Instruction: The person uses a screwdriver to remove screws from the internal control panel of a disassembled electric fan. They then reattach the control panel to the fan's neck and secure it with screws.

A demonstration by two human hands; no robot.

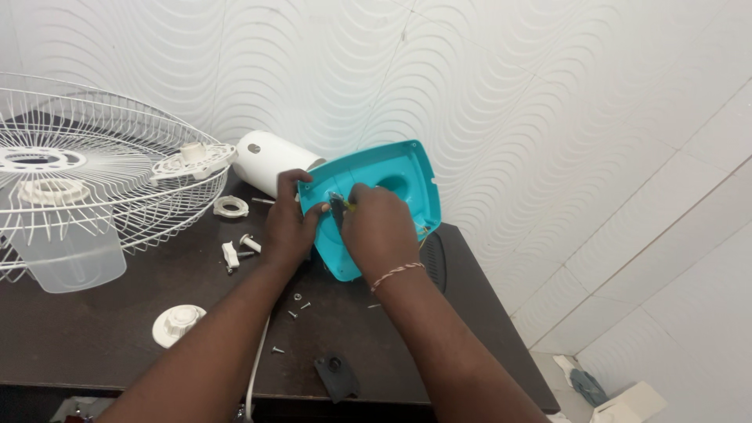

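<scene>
A dark brown wooden table (94, 345) carries everything. On its left end lies a white wire fan guard (86, 168), with a white cylindrical plastic motor housing (270, 160) behind the table's middle. A teal plastic fan base cover (392, 176) stands tilted at mid-table. The left hand (288, 227) grips the cover's left edge; the right hand (380, 227) is closed over its inside, pinching a small dark part (337, 205). Loose metal screws (298, 305) lie near the front.

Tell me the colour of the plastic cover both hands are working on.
Teal, or turquoise: the plastic cover shows clearly in the head view.
</scene>
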